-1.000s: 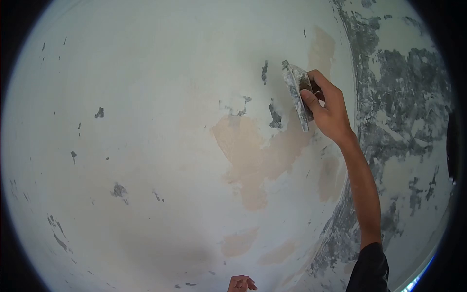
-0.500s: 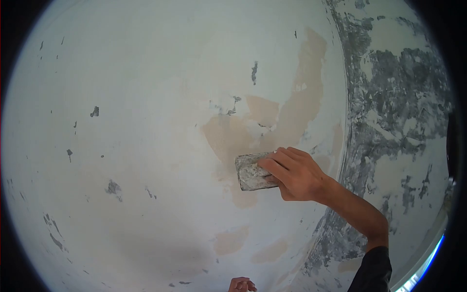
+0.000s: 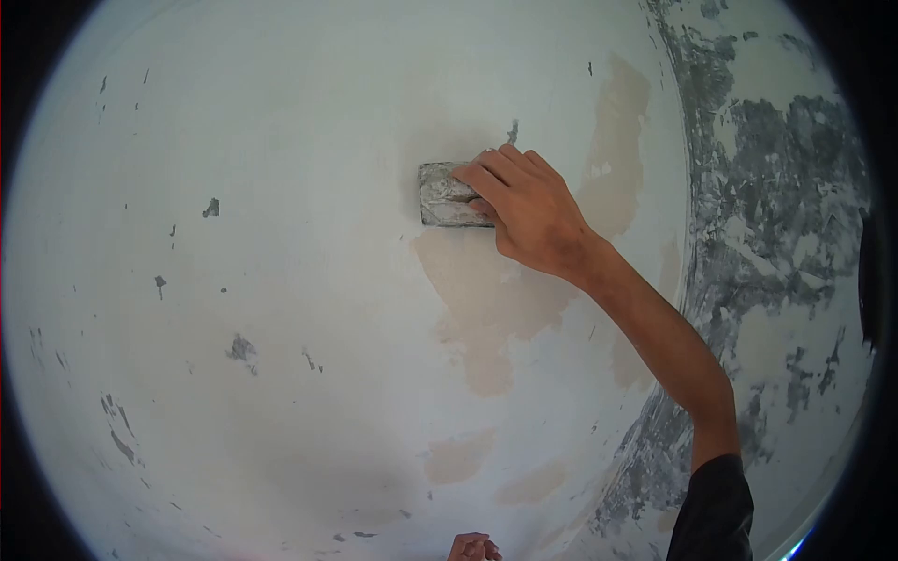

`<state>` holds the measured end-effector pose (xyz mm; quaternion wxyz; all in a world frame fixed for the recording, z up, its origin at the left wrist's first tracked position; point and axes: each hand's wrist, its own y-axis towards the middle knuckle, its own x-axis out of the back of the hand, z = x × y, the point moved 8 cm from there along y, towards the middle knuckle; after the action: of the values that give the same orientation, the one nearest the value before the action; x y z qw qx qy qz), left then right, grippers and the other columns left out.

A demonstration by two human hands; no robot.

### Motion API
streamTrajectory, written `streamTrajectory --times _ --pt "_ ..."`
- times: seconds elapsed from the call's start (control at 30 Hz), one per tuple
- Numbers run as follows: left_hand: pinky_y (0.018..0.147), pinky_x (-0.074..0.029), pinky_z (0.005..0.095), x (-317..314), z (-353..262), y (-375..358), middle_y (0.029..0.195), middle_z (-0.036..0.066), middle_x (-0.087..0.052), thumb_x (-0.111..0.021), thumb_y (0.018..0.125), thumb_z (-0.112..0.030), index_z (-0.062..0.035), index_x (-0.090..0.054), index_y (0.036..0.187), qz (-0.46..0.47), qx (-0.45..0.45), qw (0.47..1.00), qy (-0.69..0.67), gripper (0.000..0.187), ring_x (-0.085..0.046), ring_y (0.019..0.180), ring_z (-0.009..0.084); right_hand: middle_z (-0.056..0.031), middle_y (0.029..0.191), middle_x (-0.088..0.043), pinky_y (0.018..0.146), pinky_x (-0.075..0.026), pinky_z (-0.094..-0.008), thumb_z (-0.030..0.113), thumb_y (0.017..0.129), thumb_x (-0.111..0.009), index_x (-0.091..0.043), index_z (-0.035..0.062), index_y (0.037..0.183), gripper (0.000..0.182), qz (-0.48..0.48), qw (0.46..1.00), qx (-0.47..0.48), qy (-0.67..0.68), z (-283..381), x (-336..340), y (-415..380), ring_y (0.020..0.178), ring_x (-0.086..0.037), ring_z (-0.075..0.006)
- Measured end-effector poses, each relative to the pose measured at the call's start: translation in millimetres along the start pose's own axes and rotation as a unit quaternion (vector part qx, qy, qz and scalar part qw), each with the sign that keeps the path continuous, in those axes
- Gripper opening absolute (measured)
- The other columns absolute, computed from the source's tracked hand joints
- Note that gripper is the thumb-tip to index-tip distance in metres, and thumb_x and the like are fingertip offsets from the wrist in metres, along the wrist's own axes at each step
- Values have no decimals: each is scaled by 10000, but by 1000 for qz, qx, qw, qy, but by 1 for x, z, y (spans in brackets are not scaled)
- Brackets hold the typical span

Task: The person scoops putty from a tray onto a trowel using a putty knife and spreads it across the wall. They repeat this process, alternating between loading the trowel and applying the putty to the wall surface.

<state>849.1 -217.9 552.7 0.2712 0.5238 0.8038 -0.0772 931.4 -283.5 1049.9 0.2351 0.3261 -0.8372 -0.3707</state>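
Observation:
My right hand [image 3: 528, 210] is closed around the handle of a rectangular plastering trowel [image 3: 440, 196], its grey face caked with dried material. The trowel lies against the pale wall [image 3: 309, 187], just above a beige patch [image 3: 496, 299] with ragged edges. The hand hides the trowel's right side and part of the wall behind it. At the bottom edge shows my left hand [image 3: 472, 547], cut off by the frame, with curled fingers. Something whitish is by its fingertips, too small to name.
More beige patches [image 3: 458, 456] mark the wall lower down, and a long beige strip [image 3: 617, 140] runs at upper right. Several grey chips [image 3: 241, 349] dot the left side. To the right, past a curved corner line, stands a rough grey-and-white wall [image 3: 786, 159].
My right hand has carried the trowel up and slightly left across the wall, off the beige patch's middle to above it. The view has shifted slightly. My left hand stays low.

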Motion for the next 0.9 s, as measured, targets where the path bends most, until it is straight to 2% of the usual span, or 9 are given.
streamTrajectory --times 0.17,0.3,0.47,0.5,0.57,0.6,0.67,0.77,0.9 --pt "703 -503 334 10 6 -3 849 75 -613 -603 994 -317 2 -601 1096 -30 4 999 17 335 -587 747 186 -82 977 -624 758 -444 -365 -98 752 -661 -630 29 1113 384 6 999 20 33 35 -9 -35 872 -571 -249" --pt "694 -500 336 9 6 -5 847 76 -612 -604 993 -322 6 -599 1096 -20 -4 1000 17 343 -583 733 183 -68 965 -610 733 -431 -359 -71 725 -680 -635 31 1093 385 99 985 97 103 65 -12 -61 887 -558 -236" --pt "710 -484 332 5 11 -4 837 75 -600 -601 999 -341 10 -594 1097 -10 -3 1000 -6 364 -567 737 176 -55 1011 -630 786 -433 -376 -97 774 -665 -653 68 1116 380 -34 960 -121 249 5 30 -19 940 -561 -230" --pt "710 -484 332 5 12 -4 837 75 -600 -601 999 -341 10 -594 1097 -13 -3 1000 -7 364 -567 737 176 -55 1011 -630 786 -433 -376 -97 774 -665 -653 68 1116 380 -33 960 -120 251 -2 32 -7 940 -561 -230" --pt "718 -480 326 2 12 -3 828 69 -595 -596 1004 -327 7 -592 1098 -10 -9 1000 -20 347 -566 741 176 -40 1038 -635 891 -442 -407 -111 761 -663 -658 84 1104 395 2 997 -9 72 4 31 15 1002 -570 -228" --pt "718 -480 326 1 12 -4 828 69 -595 -596 1004 -327 7 -592 1098 -12 -11 1000 -21 347 -566 741 176 -40 1038 -635 891 -442 -407 -111 761 -663 -658 84 1104 395 0 997 -8 73 2 28 20 1002 -570 -228" --pt "719 -482 323 -2 10 -4 825 67 -597 -596 1004 -315 4 -597 1102 -9 -7 1000 -5 334 -568 742 174 -22 1057 -637 1047 -420 -417 -117 747 -664 -665 113 1112 431 57 991 118 -10 21 8 24 1067 -570 -220" --pt "716 -486 320 1 10 -5 825 66 -598 -595 1004 -318 1 -604 1106 -25 -4 1000 3 334 -569 744 171 -3 1073 -637 1166 -368 -426 -100 731 -683 -670 141 1120 458 102 975 195 -27 34 -9 13 1124 -563 -206" --pt "713 -489 317 8 16 -1 827 67 -601 -588 1009 -322 0 -608 1107 -30 -10 999 -5 337 -571 747 169 3 1067 -641 1205 -344 -427 -88 706 -710 -681 155 1106 468 131 967 211 -49 22 -12 -13 1149 -568 -204"
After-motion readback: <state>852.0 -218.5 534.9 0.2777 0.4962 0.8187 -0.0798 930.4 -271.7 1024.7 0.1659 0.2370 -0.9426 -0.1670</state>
